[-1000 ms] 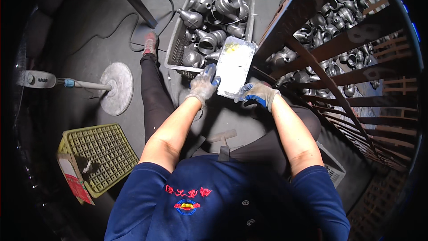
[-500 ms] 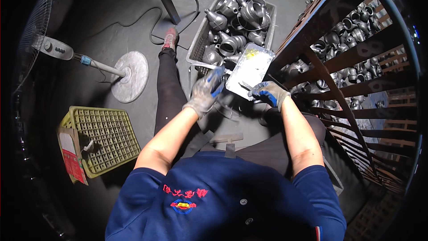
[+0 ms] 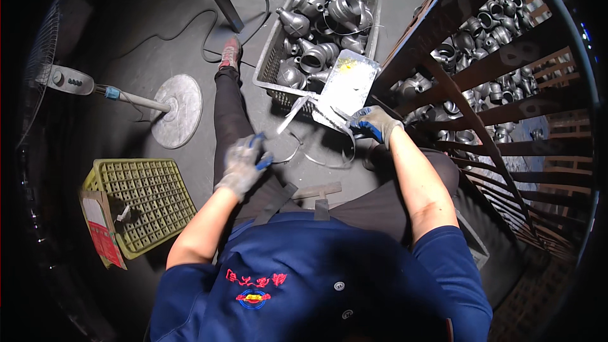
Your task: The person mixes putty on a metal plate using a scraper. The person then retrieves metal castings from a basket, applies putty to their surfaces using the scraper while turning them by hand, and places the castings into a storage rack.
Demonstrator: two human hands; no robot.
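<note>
My right hand, in a grey glove with blue palm, is closed around a thin grey tool. Only the tip of that tool shows, at the near edge of a whitish metal plate with a yellow smear. The plate leans on the near right corner of a grey plastic crate heaped with rounded metal fittings. My left hand, gloved alike and blurred, is over my left thigh with fingers apart and nothing visible in it. A pale strip and thin curled bands are between the hands.
At right stands a rusty slatted metal bin holding many fittings. A pedestal fan and an upturned yellow-green crate are at left. A dark cable loops on the floor beside a metal post.
My left hand has drawn back from the plate, toward me and to the left. My right hand stays by the plate. The pale strip now shows plainly between them.
</note>
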